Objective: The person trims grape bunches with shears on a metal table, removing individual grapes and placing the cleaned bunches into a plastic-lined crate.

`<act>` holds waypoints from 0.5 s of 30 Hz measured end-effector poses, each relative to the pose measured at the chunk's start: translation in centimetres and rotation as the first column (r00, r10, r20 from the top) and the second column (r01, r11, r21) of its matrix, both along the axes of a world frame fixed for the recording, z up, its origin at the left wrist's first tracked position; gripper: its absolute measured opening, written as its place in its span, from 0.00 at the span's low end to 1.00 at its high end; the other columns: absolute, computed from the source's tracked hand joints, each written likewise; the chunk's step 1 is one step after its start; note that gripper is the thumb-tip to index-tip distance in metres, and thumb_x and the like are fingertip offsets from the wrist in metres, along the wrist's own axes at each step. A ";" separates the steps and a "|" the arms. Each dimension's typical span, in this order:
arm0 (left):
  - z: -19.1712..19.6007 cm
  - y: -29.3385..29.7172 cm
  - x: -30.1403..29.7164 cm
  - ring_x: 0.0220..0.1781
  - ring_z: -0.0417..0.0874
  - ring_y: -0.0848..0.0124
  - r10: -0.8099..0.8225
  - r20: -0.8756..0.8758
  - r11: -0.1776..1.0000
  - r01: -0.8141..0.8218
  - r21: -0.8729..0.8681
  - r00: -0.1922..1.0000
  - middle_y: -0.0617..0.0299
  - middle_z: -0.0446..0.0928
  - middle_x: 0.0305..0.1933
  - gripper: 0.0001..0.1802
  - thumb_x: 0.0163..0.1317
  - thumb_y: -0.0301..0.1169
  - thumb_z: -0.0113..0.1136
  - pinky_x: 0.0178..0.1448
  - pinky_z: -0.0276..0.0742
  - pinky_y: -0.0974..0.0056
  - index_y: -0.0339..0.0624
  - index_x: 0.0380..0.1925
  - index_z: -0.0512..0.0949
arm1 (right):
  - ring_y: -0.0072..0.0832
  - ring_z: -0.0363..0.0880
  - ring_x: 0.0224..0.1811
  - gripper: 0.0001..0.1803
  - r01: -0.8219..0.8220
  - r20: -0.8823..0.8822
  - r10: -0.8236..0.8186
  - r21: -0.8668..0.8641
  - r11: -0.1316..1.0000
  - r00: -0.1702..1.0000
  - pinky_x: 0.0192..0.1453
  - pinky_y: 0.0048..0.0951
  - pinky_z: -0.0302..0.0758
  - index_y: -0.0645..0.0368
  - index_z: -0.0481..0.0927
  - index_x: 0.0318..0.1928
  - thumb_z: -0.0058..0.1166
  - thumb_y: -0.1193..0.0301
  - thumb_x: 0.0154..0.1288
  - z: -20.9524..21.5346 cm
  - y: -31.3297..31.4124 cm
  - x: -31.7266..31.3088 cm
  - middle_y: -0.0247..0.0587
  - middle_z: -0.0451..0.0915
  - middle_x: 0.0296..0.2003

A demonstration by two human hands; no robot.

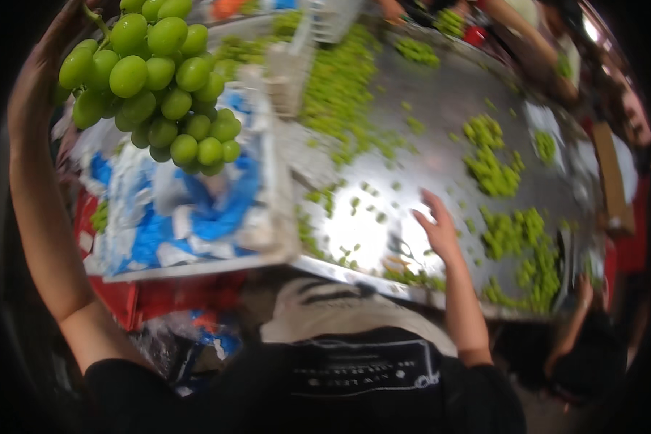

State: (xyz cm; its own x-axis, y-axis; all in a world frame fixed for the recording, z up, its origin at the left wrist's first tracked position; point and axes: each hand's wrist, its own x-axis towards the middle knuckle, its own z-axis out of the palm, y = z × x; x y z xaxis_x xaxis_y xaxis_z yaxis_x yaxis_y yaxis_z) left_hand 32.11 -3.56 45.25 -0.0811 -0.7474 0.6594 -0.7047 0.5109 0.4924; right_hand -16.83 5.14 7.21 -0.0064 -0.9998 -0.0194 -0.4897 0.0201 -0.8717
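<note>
A large bunch of green grapes (159, 83) hangs high at the upper left, close to the head camera. My left hand (54, 40) is raised beside its stem and holds the bunch; the fingers are mostly cut off by the picture's edge or hidden. Over the shiny metal table (412, 101) my right hand (437, 226) is empty, its thumb and fingers apart. Loose green grapes (362, 202) lie scattered to the left of that hand. To its right are piles of grape bunches (524, 249).
A white crate (278, 239) with blue and white wrapping stands at the left, above something red. Many grapes (336, 87) cover the table's far left part. A cardboard box (613, 177) sits at the right edge. Other people's arms (532, 43) reach in at the far right.
</note>
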 end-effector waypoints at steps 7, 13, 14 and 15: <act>-9.2 -6.2 -25.9 0.47 0.78 0.64 -0.365 -0.028 0.804 0.331 0.494 0.930 0.52 0.79 0.43 0.15 0.59 0.40 0.57 0.57 0.70 0.58 0.44 0.41 0.81 | 0.50 0.48 0.69 0.37 0.123 -0.588 0.202 0.465 0.877 0.783 0.68 0.58 0.47 0.52 0.61 0.65 0.50 0.48 0.58 -6.6 6.2 -7.9 0.52 0.52 0.67; -23.7 -9.1 -37.1 0.37 0.81 0.70 -0.438 0.372 0.878 0.302 0.371 0.818 0.58 0.80 0.37 0.09 0.60 0.30 0.54 0.43 0.77 0.62 0.42 0.39 0.78 | 0.44 0.67 0.57 0.27 -0.266 -0.200 0.392 0.463 0.845 0.898 0.61 0.41 0.63 0.55 0.69 0.57 0.46 0.53 0.62 -5.7 8.3 -8.3 0.52 0.69 0.56; -26.8 -8.7 -38.7 0.35 0.81 0.69 -0.403 0.509 0.914 0.302 0.271 0.761 0.57 0.81 0.35 0.09 0.58 0.31 0.55 0.42 0.77 0.59 0.43 0.38 0.79 | 0.42 0.69 0.56 0.27 -0.229 -0.158 0.327 0.444 0.867 0.932 0.60 0.40 0.63 0.55 0.69 0.58 0.45 0.54 0.63 -5.2 8.5 -8.5 0.51 0.70 0.55; -30.0 -7.9 -39.6 0.36 0.81 0.65 -0.439 0.547 0.898 0.339 0.279 0.713 0.58 0.80 0.35 0.09 0.55 0.27 0.55 0.41 0.77 0.60 0.45 0.37 0.79 | 0.40 0.70 0.54 0.27 -0.196 -0.112 0.267 0.428 0.882 0.957 0.59 0.38 0.64 0.54 0.69 0.58 0.45 0.54 0.64 -4.7 8.6 -8.8 0.49 0.72 0.54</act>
State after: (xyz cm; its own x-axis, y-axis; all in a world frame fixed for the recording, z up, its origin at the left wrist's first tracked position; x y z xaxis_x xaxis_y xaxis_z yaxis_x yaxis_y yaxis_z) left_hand -7.46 -11.45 15.25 -0.7159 -0.6450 0.2675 -0.6315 0.7615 0.1461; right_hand -25.59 13.74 2.52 0.1854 -0.8761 -0.4450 -0.6587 0.2252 -0.7179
